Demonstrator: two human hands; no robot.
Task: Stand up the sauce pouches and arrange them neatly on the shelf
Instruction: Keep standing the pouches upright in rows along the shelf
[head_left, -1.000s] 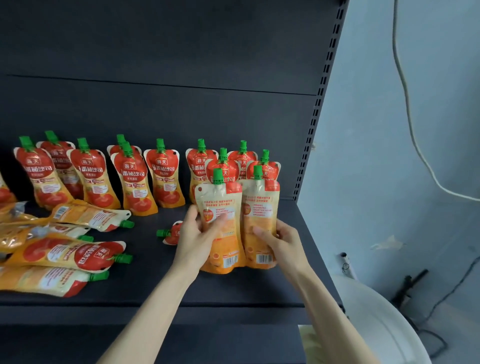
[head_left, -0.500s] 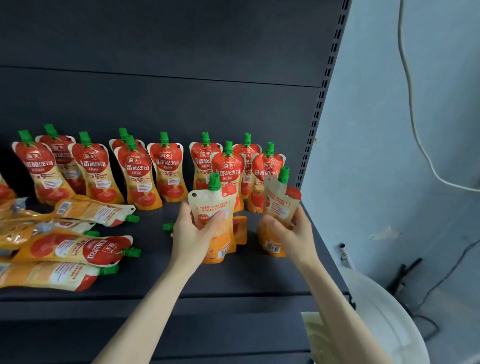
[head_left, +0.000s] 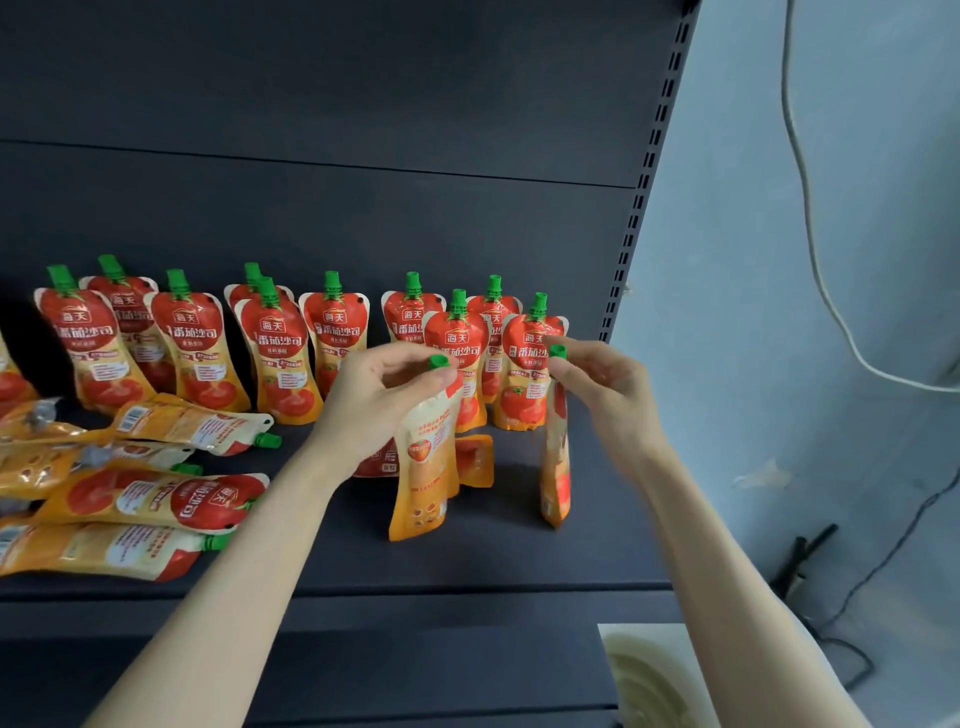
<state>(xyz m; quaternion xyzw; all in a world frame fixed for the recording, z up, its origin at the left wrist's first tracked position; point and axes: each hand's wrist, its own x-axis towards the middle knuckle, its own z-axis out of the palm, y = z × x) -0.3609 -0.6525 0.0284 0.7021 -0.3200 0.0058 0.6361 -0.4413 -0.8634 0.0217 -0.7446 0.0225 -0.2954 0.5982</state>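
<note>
"海天" and "番茄沙司" on the red fronts of the standing sauce pouches (head_left: 272, 353)

You're likely in a shop: a dark retail shelf (head_left: 493, 561) with a slotted upright (head_left: 644, 182) carries rows of identical sauce pouches (head_left: 335, 332).

Standing pouches (head_left: 332, 338): red tops w/ white lettering, tomato pic, orange-yellow lower half, green caps (head_left: 331, 285). Left front pouch (head_left: 423, 467) shows cream-to-orange back w/ small red tomato mark; right front pouch (head_left: 556, 457) orange w/ red; both green-capped. Shelf (head_left: 467, 561) dark grey, plain; wall (head_left: 779, 260) pale blue-grey; cable (head_left: 812, 234) white.
</note>
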